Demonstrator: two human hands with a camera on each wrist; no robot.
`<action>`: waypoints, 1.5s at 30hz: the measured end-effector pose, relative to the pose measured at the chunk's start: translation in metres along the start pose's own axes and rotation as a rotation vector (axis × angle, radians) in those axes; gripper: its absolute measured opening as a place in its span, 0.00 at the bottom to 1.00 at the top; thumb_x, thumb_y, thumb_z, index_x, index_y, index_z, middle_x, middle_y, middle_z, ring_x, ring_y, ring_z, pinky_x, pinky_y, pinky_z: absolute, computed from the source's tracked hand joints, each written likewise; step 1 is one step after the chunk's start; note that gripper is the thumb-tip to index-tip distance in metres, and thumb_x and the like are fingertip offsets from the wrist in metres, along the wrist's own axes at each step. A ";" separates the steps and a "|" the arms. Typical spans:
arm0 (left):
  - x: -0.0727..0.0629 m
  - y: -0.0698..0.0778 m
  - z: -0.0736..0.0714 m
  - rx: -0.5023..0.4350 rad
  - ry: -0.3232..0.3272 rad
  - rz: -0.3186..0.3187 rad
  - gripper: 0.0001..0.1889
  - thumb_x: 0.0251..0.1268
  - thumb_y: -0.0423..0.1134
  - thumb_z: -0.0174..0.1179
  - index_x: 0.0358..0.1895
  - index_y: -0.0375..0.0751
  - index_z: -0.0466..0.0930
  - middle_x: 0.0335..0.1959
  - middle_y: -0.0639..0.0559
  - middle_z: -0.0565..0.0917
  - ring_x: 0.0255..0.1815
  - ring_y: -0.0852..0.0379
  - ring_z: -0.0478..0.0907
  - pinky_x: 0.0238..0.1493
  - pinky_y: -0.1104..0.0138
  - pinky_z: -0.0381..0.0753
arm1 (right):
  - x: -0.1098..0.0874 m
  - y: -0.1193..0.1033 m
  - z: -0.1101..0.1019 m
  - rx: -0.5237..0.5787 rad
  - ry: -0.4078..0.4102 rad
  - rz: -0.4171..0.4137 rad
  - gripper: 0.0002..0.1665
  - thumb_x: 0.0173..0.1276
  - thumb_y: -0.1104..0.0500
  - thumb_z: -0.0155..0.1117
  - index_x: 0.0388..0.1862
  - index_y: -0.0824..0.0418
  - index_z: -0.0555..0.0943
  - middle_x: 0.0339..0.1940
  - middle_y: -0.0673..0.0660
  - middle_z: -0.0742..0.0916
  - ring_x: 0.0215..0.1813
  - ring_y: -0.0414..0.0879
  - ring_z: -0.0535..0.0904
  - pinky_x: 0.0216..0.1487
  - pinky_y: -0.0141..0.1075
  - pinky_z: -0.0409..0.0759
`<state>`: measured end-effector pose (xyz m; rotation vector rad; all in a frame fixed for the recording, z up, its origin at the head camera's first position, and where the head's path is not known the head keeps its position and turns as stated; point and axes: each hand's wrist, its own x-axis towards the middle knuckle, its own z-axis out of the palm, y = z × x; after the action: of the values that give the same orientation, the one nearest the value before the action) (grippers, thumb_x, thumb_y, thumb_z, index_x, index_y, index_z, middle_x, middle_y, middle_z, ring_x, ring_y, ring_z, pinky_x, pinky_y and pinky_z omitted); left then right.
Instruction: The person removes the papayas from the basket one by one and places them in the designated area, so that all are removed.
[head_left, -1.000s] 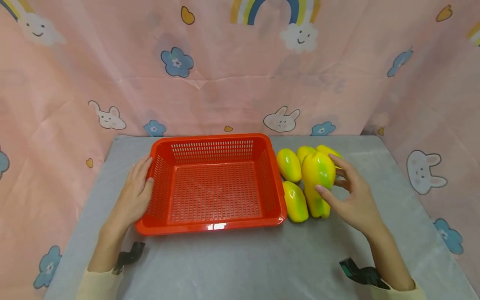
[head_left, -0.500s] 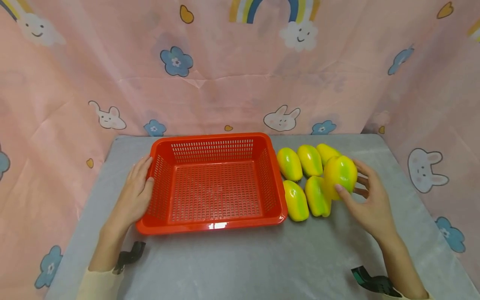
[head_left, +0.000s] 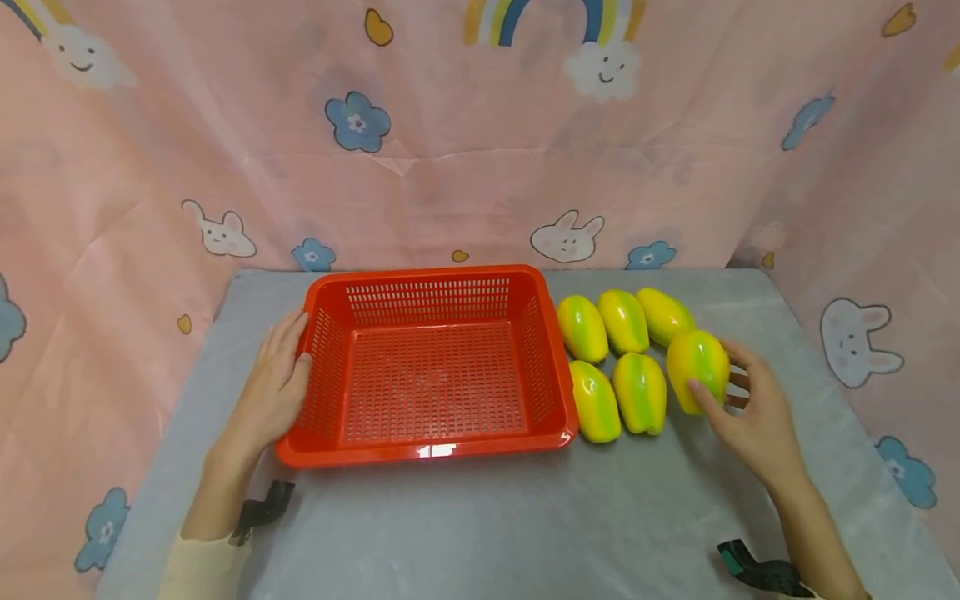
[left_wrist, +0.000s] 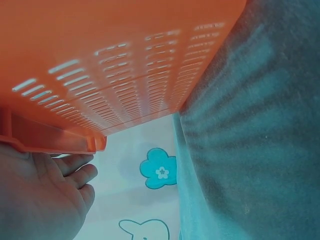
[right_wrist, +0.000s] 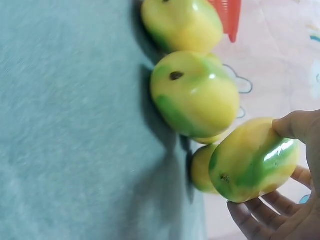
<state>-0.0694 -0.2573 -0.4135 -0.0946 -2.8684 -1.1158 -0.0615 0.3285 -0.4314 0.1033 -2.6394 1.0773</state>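
My right hand (head_left: 757,421) holds a yellow-green mango (head_left: 698,372) between thumb and fingers. The right wrist view shows this held mango (right_wrist: 254,160) lifted a little off the cloth. Several more mangoes lie in two rows to its left, among them a front one (head_left: 640,393) and a back one (head_left: 665,317). A red perforated plastic basket (head_left: 427,452) stands left of them with nothing inside. My left hand (head_left: 273,383) rests against the basket's left side, its fingers fairly straight. In the left wrist view those fingers (left_wrist: 80,175) lie just under the basket's rim.
A grey-blue cloth (head_left: 450,533) covers the table. Pink printed curtains (head_left: 450,192) hang behind it and on both sides. The front left mango (head_left: 596,402) lies right against the basket's right wall. Each wrist wears a dark camera mount (head_left: 761,571).
My right hand has carried the mango from above the front row to the right and down, uncovering the mangoes beneath it. The left hand and the basket stay in place.
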 end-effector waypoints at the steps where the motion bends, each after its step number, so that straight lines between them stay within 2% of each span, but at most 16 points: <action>1: 0.000 0.000 0.000 0.002 0.000 0.000 0.32 0.85 0.39 0.40 0.86 0.36 0.50 0.89 0.38 0.50 0.89 0.30 0.43 0.85 0.30 0.43 | -0.001 0.002 0.001 -0.008 -0.009 0.008 0.44 0.69 0.59 0.74 0.81 0.58 0.67 0.71 0.69 0.78 0.53 0.17 0.67 0.46 0.08 0.69; 3: 0.000 0.000 0.000 0.002 -0.001 -0.003 0.32 0.85 0.39 0.40 0.86 0.37 0.50 0.89 0.38 0.50 0.89 0.30 0.42 0.85 0.29 0.43 | -0.001 0.005 0.002 -0.028 -0.025 0.026 0.44 0.70 0.57 0.74 0.81 0.60 0.66 0.72 0.70 0.77 0.53 0.18 0.66 0.46 0.08 0.68; 4: 0.000 0.000 0.000 0.002 -0.002 -0.005 0.32 0.85 0.39 0.40 0.86 0.37 0.49 0.89 0.38 0.50 0.89 0.31 0.42 0.85 0.29 0.43 | -0.001 0.007 0.003 -0.037 -0.032 0.033 0.44 0.71 0.56 0.73 0.81 0.60 0.66 0.72 0.71 0.77 0.54 0.23 0.70 0.45 0.07 0.68; 7: 0.000 0.000 0.000 -0.001 -0.004 -0.009 0.32 0.85 0.39 0.40 0.86 0.37 0.49 0.89 0.38 0.50 0.89 0.31 0.42 0.85 0.29 0.43 | -0.002 0.010 0.004 -0.061 -0.053 0.049 0.44 0.72 0.54 0.72 0.81 0.62 0.65 0.73 0.72 0.76 0.57 0.44 0.78 0.45 0.07 0.66; 10: 0.000 0.001 0.000 -0.002 -0.003 -0.010 0.32 0.85 0.38 0.41 0.86 0.36 0.49 0.89 0.37 0.50 0.89 0.30 0.42 0.85 0.29 0.43 | -0.002 0.015 0.006 -0.072 -0.071 0.052 0.44 0.72 0.53 0.72 0.81 0.64 0.65 0.73 0.73 0.76 0.57 0.66 0.77 0.44 0.07 0.65; 22: 0.000 0.000 -0.001 -0.006 0.003 -0.002 0.32 0.84 0.38 0.40 0.86 0.35 0.49 0.89 0.38 0.50 0.89 0.31 0.43 0.86 0.32 0.41 | 0.001 0.029 0.012 -0.072 -0.121 0.060 0.43 0.74 0.53 0.71 0.79 0.68 0.66 0.72 0.77 0.76 0.61 0.74 0.79 0.45 0.06 0.62; 39: -0.002 0.000 0.000 -0.015 0.012 0.004 0.32 0.84 0.37 0.41 0.86 0.36 0.50 0.89 0.38 0.51 0.89 0.31 0.43 0.86 0.32 0.41 | 0.006 0.027 0.019 -0.082 -0.115 0.122 0.42 0.76 0.48 0.68 0.80 0.67 0.66 0.73 0.75 0.77 0.63 0.72 0.78 0.43 0.09 0.63; 45: -0.001 0.000 0.000 -0.013 0.005 0.003 0.32 0.85 0.38 0.41 0.86 0.37 0.50 0.89 0.39 0.51 0.89 0.31 0.42 0.85 0.30 0.43 | 0.004 0.030 0.019 -0.087 -0.123 0.135 0.44 0.77 0.47 0.66 0.81 0.67 0.63 0.73 0.75 0.76 0.64 0.72 0.77 0.42 0.09 0.62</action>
<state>-0.0684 -0.2571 -0.4137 -0.0967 -2.8554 -1.1329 -0.0750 0.3373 -0.4631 -0.0289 -2.8344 1.0265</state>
